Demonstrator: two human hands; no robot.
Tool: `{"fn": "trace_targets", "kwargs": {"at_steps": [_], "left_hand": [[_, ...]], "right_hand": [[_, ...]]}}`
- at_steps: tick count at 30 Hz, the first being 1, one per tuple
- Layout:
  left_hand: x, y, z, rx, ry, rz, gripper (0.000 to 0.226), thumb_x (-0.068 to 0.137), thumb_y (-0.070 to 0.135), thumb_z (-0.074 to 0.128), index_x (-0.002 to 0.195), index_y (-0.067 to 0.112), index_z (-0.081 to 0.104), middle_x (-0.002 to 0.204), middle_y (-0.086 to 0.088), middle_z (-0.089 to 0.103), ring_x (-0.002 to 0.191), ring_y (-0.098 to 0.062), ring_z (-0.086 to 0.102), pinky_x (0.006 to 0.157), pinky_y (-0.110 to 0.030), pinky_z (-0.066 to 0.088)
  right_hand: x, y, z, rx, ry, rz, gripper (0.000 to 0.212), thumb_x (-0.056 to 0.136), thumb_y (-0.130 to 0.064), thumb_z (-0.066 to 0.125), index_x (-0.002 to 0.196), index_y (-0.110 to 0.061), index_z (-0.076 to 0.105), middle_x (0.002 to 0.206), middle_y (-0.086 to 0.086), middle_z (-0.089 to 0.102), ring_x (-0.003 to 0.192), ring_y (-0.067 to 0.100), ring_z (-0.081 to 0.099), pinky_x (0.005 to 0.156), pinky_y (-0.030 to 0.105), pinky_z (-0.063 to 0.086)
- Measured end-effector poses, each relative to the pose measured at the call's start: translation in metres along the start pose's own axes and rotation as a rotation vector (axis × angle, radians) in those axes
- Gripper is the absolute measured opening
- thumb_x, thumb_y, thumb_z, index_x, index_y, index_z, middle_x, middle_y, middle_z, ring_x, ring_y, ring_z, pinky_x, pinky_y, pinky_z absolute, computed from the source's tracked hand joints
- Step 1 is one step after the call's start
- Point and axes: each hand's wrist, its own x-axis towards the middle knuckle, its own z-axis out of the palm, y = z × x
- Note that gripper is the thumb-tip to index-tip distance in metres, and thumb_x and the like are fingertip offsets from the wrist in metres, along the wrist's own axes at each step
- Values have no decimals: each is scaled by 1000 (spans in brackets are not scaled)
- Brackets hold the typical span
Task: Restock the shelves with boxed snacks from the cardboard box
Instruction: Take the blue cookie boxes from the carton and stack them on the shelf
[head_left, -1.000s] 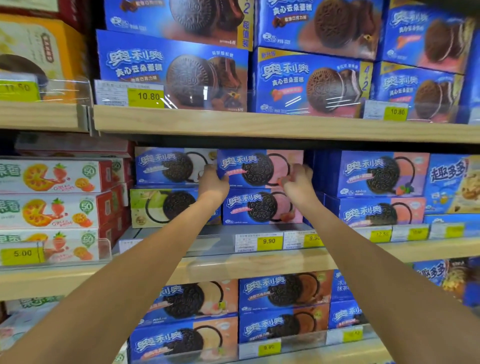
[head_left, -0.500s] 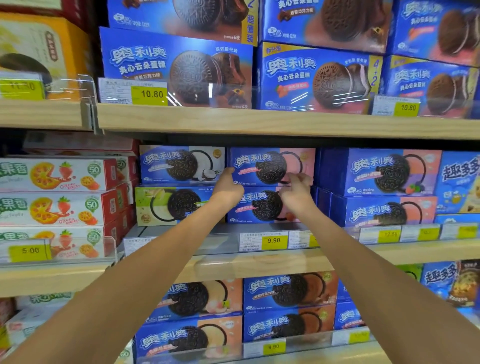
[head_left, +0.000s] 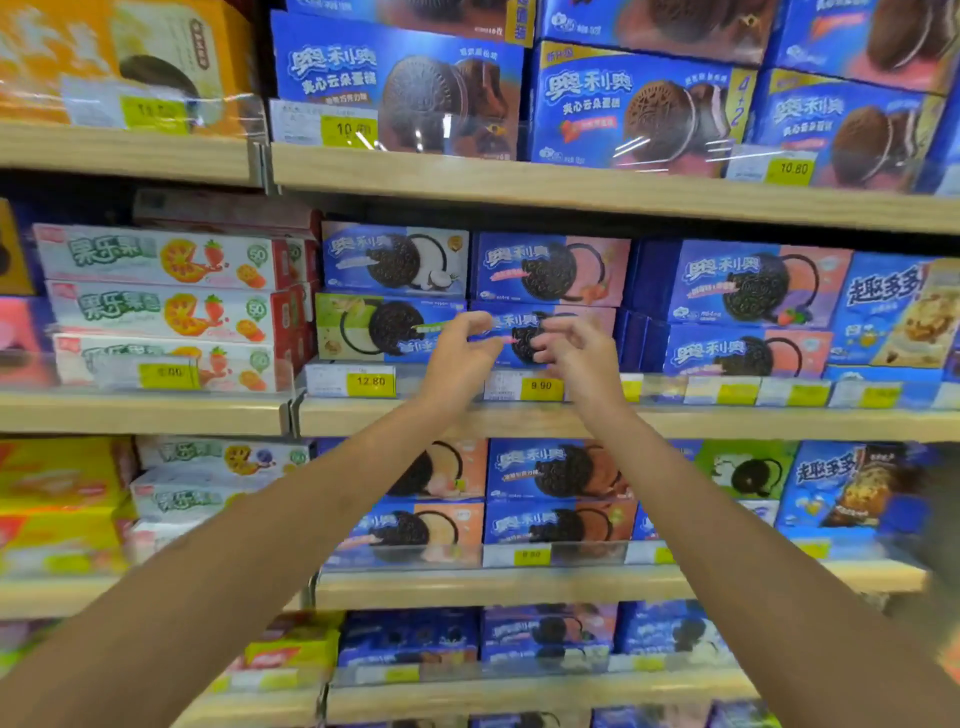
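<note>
The person's bare forearms reach up from the bottom corners of the frame and meet near the centre. There the left grip (head_left: 457, 356) and the right grip (head_left: 571, 353) hover close together, almost touching each other. Both are released: the fingers (head_left: 558, 327) are loosely curled and hold nothing. They sit in front of the lower blue-and-pink cookie box (head_left: 519, 325). Motion blur hides whether any fingertip rests on its face.

That box stands on the middle shelf (head_left: 727, 423), just right of centre, with a matching upper blue-and-pink cookie box (head_left: 550, 270) stacked squarely on it. Directly left of the pair is another stack of two: a green-and-blue cookie box (head_left: 374, 327) below and a blue-and-white cookie box (head_left: 395, 257) on top. To the right, more blue-and-pink boxes (head_left: 748, 286) are stacked two high.

Along the shelf's front edge runs a clear strip with yellow price tags. One reading 9.90 (head_left: 540, 385) is just below the grips, and one reading 12.80 (head_left: 370, 381) is left of them.

At the left of the frame, white-and-red strawberry boxes (head_left: 156, 312) are piled three high. Larger blue cake boxes (head_left: 395, 88) fill the shelf across the top.
</note>
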Motion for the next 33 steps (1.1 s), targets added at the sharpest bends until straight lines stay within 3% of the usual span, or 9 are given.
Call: {"fn": "trace_targets", "kwargs": {"at_steps": [6,9,15,20,22,26,28,30,33], "left_hand": [[-54,-30,-15,-61,75,-60,25,91,6,56,116,2,57,118,-17,61,98,-16,54,88,-26,44],[-86,-58,-14,-42,37,-151,16,89,1,56,102,10,59,96,-13,64,81,-19,54,76,-33,46],[-152,-133,-2,34,-79,-347,15,91,4,54,104,5,61,87,1,59,71,-4,55,53,-3,41],[-227,-250,21,79,-216,-654,27,92,-1,52,71,14,61,69,2,58,65,-10,55,63,-16,46],[-264,-294,27,64,-246,-795,36,95,-1,46,69,14,65,66,7,59,57,-1,59,56,-8,45],[-348,-371,38,151,-293,-1036,24,95,15,51,75,29,52,70,19,53,56,25,50,54,3,39],[-384,-403,48,155,-323,-1113,34,97,5,44,70,26,43,51,21,53,48,17,51,52,0,39],[-413,-433,60,230,-359,-1142,35,97,6,47,68,26,43,52,21,51,50,10,47,57,-4,37],[-464,-493,81,261,-391,-1192,36,92,2,54,63,20,43,54,7,47,38,3,45,43,-10,32]], "right_hand": [[-73,17,7,16,-199,122,17,92,1,46,91,-10,58,71,5,61,42,0,55,47,19,44],[-102,41,7,-13,-256,218,19,91,-1,46,85,-14,59,71,6,62,45,4,56,50,23,45],[-171,119,4,-82,-376,403,16,94,-5,46,94,-10,61,75,2,65,54,7,59,54,24,48],[-248,228,4,-185,-433,691,14,93,-8,52,87,-9,65,67,1,63,47,3,57,51,19,47],[-285,275,2,-160,-430,811,16,92,-10,56,92,1,67,59,1,63,49,8,58,60,27,49],[-371,356,-14,-132,-433,1074,19,90,-10,56,74,-17,62,64,2,64,60,15,60,58,24,45],[-410,390,-24,-82,-386,1169,31,90,1,53,66,-18,62,58,1,61,49,11,57,52,20,41],[-444,421,-34,-133,-384,1228,35,88,4,52,62,-18,60,60,4,57,50,12,57,58,26,39],[-497,477,-45,-185,-388,1318,30,87,4,52,67,-18,56,69,6,57,59,15,55,59,27,39]]}}
